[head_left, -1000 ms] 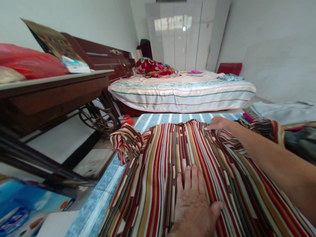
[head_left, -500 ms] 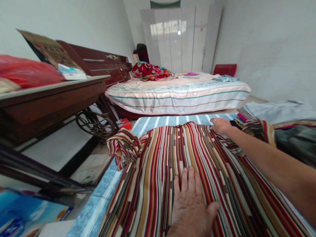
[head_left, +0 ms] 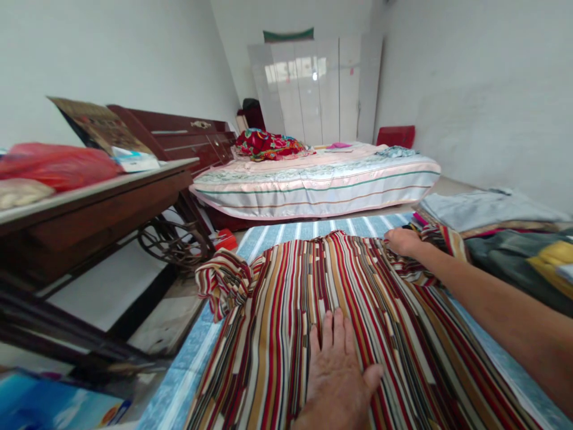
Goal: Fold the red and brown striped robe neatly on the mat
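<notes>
A long shirt with red, tan, white and dark stripes (head_left: pixel 286 310) lies spread over a blue-and-white striped cloth (head_left: pixel 179 364). My left hand (head_left: pixel 333 370) rests flat on its middle, fingers stretched and thumb apart. At the shirt's upper right shoulder, my right hand (head_left: pixel 401 242) has its fingers curled on the striped fabric near the right sleeve. The bunched left sleeve (head_left: pixel 222 280) sits at the surface's left edge. Where the right fingertips meet the cloth is partly hidden.
To the right lie piled clothes (head_left: pixel 496 257). On the left stands a wooden sewing table (head_left: pixel 89 206) with a red plastic bag (head_left: pixel 67 167) on it and an iron wheel (head_left: pixel 172 239) beneath. A bed (head_left: pixel 313 200) is ahead, with a wardrobe (head_left: pixel 308 89) behind.
The view has tilted upward and shifted slightly. My right hand has moved a little with the sleeve fabric, which now lies closer to the shirt's side. My left hand stays flat.
</notes>
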Available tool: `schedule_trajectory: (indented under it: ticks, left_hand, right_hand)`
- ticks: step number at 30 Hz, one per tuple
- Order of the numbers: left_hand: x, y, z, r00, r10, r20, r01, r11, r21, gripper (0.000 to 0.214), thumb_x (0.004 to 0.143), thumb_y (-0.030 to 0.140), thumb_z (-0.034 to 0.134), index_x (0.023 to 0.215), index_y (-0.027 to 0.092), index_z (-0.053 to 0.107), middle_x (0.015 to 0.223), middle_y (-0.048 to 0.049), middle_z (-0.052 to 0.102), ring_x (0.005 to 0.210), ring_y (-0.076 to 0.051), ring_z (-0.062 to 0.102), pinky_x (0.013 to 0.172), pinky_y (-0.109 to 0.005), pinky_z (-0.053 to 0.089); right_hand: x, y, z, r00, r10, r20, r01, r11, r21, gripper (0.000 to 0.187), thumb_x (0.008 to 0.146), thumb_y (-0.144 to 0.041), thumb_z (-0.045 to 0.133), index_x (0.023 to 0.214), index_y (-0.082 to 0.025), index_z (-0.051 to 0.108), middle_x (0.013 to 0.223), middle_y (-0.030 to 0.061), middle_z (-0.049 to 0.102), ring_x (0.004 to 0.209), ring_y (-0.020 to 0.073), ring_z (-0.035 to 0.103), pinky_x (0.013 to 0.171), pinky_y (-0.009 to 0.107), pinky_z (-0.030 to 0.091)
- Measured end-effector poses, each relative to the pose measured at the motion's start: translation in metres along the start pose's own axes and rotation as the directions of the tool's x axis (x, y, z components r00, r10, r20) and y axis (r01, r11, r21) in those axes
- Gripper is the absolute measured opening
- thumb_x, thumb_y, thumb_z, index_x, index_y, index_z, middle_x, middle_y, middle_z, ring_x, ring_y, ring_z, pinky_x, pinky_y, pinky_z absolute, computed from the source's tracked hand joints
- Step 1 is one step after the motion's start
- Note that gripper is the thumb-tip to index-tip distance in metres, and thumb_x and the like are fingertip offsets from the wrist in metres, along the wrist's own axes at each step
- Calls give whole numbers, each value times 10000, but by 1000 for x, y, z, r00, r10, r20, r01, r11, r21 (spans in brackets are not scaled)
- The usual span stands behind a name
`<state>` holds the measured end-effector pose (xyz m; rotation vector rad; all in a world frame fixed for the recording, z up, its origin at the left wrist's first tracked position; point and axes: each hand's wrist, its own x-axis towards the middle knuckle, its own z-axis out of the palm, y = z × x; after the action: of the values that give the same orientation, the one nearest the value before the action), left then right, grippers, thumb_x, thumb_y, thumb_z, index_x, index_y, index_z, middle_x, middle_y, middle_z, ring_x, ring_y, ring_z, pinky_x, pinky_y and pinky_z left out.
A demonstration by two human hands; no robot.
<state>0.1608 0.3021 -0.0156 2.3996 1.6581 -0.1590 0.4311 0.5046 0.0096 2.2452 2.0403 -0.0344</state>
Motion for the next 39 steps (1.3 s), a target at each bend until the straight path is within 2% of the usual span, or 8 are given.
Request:
schedule_trajectory:
  ticks: [6,10,12,16,21,27,34,39]
  left_hand:
    - [-1,6,-22,999,-11,36,11,1000,1,839,802,660,363,1439,120,295,1525,-116,190,1397,-342,150,1110,-558,162]
    - [9,8,-48,996,5,-90,-4,1000,19,528,885,500,336,1228,169,563,1284,-106,563,1218,-293,467,1085,-514,249]
    - [26,6,-58,982,29,-188,-21,999,45,397,910,358,321,1145,187,591,1199,-81,607,1124,-239,536,1059,-448,308]
    - [79,-6,-61,948,-18,-319,46,996,79,415,919,240,283,1259,140,498,1364,-110,479,1273,-220,409,1082,-372,289]
    - [125,-21,-40,974,-117,-194,120,993,8,672,916,524,221,1422,89,298,1523,-123,225,1406,-264,157,1132,-433,187]
    - [127,-25,-27,978,-89,-188,98,995,35,782,882,627,118,1443,101,260,1530,-124,198,1410,-270,135,1134,-444,153]
    - [129,-24,-27,975,-68,-210,77,996,37,765,876,639,116,1453,156,250,1545,-89,153,1415,-275,104,1134,-463,132]
    - [128,-24,-31,982,-64,-178,70,997,26,755,879,632,122,1454,162,253,1542,-84,174,1414,-277,111,1132,-475,128]
  right_hand:
    - [-15,-3,-7,998,62,-31,-61,998,13,361,893,-385,529,1175,-161,536,1160,81,566,987,195,577,837,415,491]
    - [-25,-7,-10,991,116,-73,-113,993,37,386,912,-421,444,1135,-137,581,1105,144,624,1018,227,599,840,363,469]
    - [-29,-10,-7,989,127,-78,-124,991,45,402,894,-432,440,1103,-133,609,1096,166,636,1035,250,602,829,342,466]
    - [-32,-15,2,986,145,-83,-142,989,48,418,882,-428,439,1101,-118,614,1103,187,635,1021,280,612,801,364,480]
    - [-34,-14,15,989,131,-70,-129,991,37,284,913,-224,408,1081,-117,611,1044,166,649,958,240,633,773,343,495]
    - [-28,0,14,993,116,-27,-116,993,7,327,900,-369,524,1149,-158,547,1087,67,594,912,170,598,787,377,513]
    - [-18,4,12,994,109,4,-109,994,-33,333,891,-357,540,1157,-157,543,1127,75,575,945,182,586,796,387,510]
    - [-24,7,4,995,77,-64,-80,995,-52,329,898,-355,523,1145,-140,550,1075,99,602,933,202,596,793,398,500]
